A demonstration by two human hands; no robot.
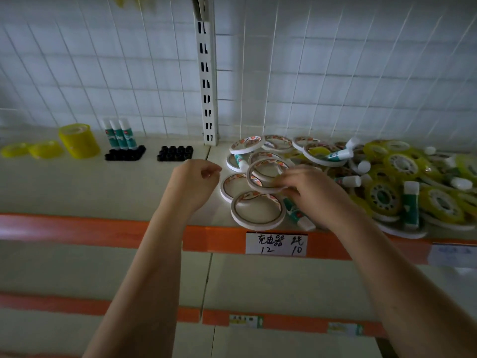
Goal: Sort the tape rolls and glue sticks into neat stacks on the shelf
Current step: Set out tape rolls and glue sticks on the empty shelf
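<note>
The right hand point(307, 188) reaches in from the lower right of the frame, forearm angled up toward the middle, and its curled fingers pinch a thin white double-sided tape ring point(265, 175), holding it tilted just above the shelf point(103, 187) at centre frame. The left hand point(197, 183) hangs beside it, a little to the left, wrist bent, fingers loosely curled with thumb and forefinger nearly meeting and nothing between them.

Around the held ring lie more white tape rings point(258, 210), at least seven that I can count, overlapping one another; a glue stick point(296, 215) lies under the right wrist. To the right spreads a jumbled pile point(402, 184) of yellow tape rolls and white-capped glue sticks, too tangled to count.

At the left of the frame the sorted part shows: two low yellow tape rolls point(31, 149), then a taller yellow stack point(78, 140), then three upright glue sticks point(120, 133) in a row against the wire-grid back panel point(335, 73). In front of them sit two clusters of black caps point(149, 153), number unclear. A handwritten price label point(276, 242) is stuck on the orange shelf edge point(77, 228) below the hands.
</note>
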